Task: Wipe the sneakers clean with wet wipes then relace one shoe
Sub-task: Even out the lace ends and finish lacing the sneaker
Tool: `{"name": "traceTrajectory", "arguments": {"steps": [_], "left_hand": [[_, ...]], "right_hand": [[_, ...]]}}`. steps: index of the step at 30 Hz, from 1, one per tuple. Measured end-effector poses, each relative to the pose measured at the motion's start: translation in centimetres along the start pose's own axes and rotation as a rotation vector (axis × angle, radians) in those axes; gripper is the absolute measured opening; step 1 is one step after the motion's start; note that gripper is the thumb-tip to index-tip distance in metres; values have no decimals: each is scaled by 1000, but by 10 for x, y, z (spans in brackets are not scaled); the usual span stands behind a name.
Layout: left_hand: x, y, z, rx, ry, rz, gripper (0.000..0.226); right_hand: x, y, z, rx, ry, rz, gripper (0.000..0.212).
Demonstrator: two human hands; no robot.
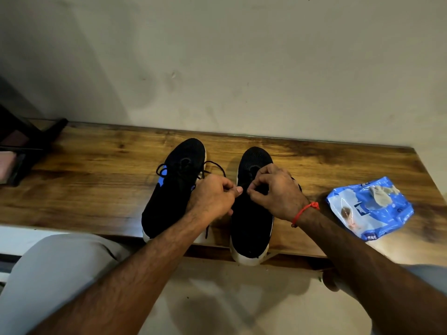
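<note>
Seemingly both hands, left (212,197) and right (273,192), pinch a lace hidden against the right sneaker (251,213).

Two black sneakers side by side on a wooden surface (96,165), toes to the wall: left sneaker (174,184), right sneaker (251,221). Above the right one, left hand (212,197) and right hand (275,189), fingers curled, pinching black lace. Blue wipes pack (370,206) lying to the right.
</note>
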State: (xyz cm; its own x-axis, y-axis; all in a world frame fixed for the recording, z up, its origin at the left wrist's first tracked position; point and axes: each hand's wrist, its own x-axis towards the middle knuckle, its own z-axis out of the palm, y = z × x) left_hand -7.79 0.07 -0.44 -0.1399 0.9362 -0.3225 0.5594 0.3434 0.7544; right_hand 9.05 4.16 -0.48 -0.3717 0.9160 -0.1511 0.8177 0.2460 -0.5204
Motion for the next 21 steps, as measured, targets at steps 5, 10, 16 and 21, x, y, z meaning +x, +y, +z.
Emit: {"name": "traceTrajectory", "arguments": {"steps": [5, 10, 16, 21], "left_hand": [[-2, 2, 1, 1, -3, 16, 13], [-7, 2, 2, -211, -21, -54, 23], [-7, 4, 7, -371, -83, -227, 15], [-4, 3, 9, -282, 35, -158, 14]], "right_hand": [[-2, -7, 4, -73, 38, 64, 11], [-1, -2, 6, 42, 51, 56, 19], [3, 3, 5, 129, 47, 59, 28], [2, 5, 5, 201, 54, 0, 23]]}}
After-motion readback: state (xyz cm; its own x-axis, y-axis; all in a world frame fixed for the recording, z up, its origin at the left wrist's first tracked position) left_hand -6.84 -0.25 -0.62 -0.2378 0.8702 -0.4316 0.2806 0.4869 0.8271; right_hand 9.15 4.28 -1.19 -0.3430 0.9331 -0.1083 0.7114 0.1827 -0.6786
